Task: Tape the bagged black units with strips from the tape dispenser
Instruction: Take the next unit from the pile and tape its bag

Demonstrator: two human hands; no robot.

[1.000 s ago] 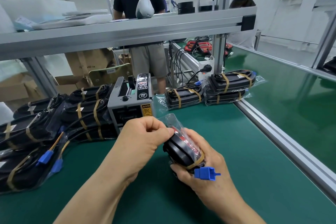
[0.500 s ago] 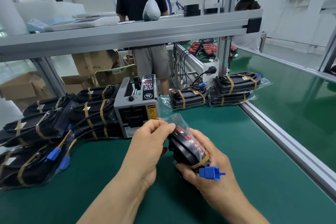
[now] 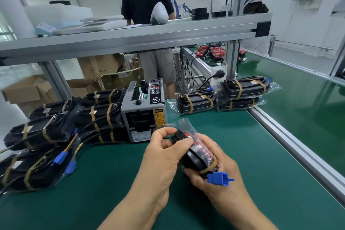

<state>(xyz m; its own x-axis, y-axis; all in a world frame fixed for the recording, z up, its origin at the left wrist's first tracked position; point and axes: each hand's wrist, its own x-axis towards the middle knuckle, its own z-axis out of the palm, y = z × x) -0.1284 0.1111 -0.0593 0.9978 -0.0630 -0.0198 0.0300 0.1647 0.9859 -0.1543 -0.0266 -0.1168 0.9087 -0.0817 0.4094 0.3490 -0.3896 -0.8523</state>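
Note:
A bagged black unit (image 3: 194,153) with a red face and a blue connector (image 3: 219,179) is held above the green mat between both hands. One tan tape strip wraps its near end. My right hand (image 3: 218,173) grips it from below and behind. My left hand (image 3: 166,151) curls over its far end, fingers on the clear bag. The grey tape dispenser (image 3: 143,112) stands just beyond my left hand. Taped bagged units (image 3: 99,115) are stacked to the dispenser's left, and others (image 3: 242,89) lie at the back right.
A metal rail (image 3: 298,145) borders the mat on the right, with a green conveyor belt (image 3: 308,95) past it. An aluminium shelf beam (image 3: 130,37) crosses overhead. A person in a black shirt (image 3: 147,0) stands behind the bench. Cardboard boxes (image 3: 28,91) sit at the back left.
My left hand slid from the bag's open top down onto the unit's far end, fingers curling further over it. My right hand kept its hold. The view shifted slightly.

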